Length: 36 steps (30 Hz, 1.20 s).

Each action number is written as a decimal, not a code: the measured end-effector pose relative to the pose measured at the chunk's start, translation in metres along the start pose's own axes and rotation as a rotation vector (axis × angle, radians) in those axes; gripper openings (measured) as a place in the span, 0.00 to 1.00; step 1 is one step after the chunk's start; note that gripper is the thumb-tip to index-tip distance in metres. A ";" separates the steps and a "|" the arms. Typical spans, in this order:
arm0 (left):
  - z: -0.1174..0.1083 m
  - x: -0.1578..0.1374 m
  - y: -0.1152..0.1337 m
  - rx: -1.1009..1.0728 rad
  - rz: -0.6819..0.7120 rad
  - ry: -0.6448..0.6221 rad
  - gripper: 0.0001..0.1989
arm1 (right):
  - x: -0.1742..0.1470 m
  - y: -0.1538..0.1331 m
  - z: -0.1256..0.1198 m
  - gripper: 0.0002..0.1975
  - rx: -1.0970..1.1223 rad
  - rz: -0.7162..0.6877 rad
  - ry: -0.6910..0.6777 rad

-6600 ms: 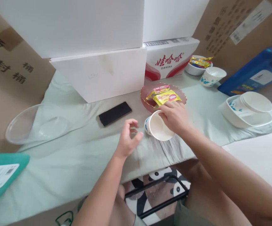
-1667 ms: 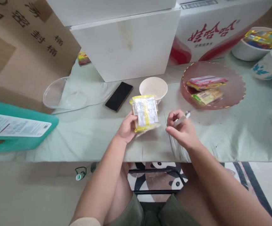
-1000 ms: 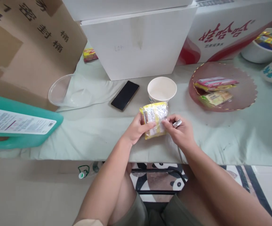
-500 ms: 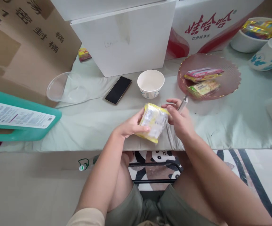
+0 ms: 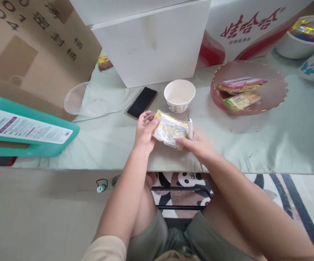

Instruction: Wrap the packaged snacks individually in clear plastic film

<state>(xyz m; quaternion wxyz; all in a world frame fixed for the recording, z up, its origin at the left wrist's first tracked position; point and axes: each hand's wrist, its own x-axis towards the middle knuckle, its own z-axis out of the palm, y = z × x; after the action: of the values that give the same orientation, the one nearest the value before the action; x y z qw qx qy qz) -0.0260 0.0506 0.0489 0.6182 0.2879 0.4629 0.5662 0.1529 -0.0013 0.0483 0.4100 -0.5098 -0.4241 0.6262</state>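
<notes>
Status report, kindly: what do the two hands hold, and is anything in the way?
Left hand, right hand: both gripping packet. Slim white tool also in right hand. Paper bowl just beyond; nothing seen blocking.

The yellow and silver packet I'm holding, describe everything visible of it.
The rectangular yellow and silver packet looks like shiny, crinkled plastic film, yellow at its edges. It's held above the pale green cloth, before the round white paper bowl, slanting down rightward in view. The left grip holds its left end; the right grip holds its right end. Whether it's open isn't clear.
</notes>
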 end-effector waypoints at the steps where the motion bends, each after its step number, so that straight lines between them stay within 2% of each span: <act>1: 0.002 -0.002 -0.001 -0.024 -0.005 -0.020 0.30 | 0.001 0.002 0.004 0.26 0.029 0.007 0.038; 7: 0.009 -0.014 -0.010 -0.024 -0.082 -0.195 0.39 | 0.006 0.009 0.015 0.29 0.205 -0.018 0.200; 12: 0.014 -0.015 -0.022 -0.055 -0.005 -0.127 0.47 | 0.008 0.014 0.019 0.29 0.052 -0.063 0.151; 16: 0.012 -0.007 -0.018 -0.026 0.046 -0.132 0.40 | 0.009 0.014 0.011 0.23 -0.067 -0.124 0.216; 20: 0.002 0.004 -0.015 0.071 0.147 -0.153 0.29 | 0.009 0.014 0.000 0.16 0.014 -0.118 0.310; 23: -0.006 0.009 -0.015 0.137 0.141 -0.176 0.24 | 0.006 0.014 -0.001 0.19 0.106 -0.067 0.256; 26: -0.011 0.011 -0.016 0.215 0.119 -0.184 0.24 | 0.003 0.012 0.004 0.21 0.061 -0.013 0.199; 30: -0.013 0.009 -0.017 0.315 0.127 -0.220 0.28 | 0.002 0.007 0.010 0.24 -0.106 -0.038 0.116; 36: -0.013 0.006 -0.018 0.309 0.119 -0.246 0.39 | 0.006 0.009 0.014 0.24 -0.243 -0.053 0.044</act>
<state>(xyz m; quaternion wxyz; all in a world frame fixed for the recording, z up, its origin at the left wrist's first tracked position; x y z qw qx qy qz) -0.0306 0.0511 0.0264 0.5840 0.4731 0.4473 0.4848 0.1379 -0.0002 0.0399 0.3708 -0.5579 -0.5012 0.5478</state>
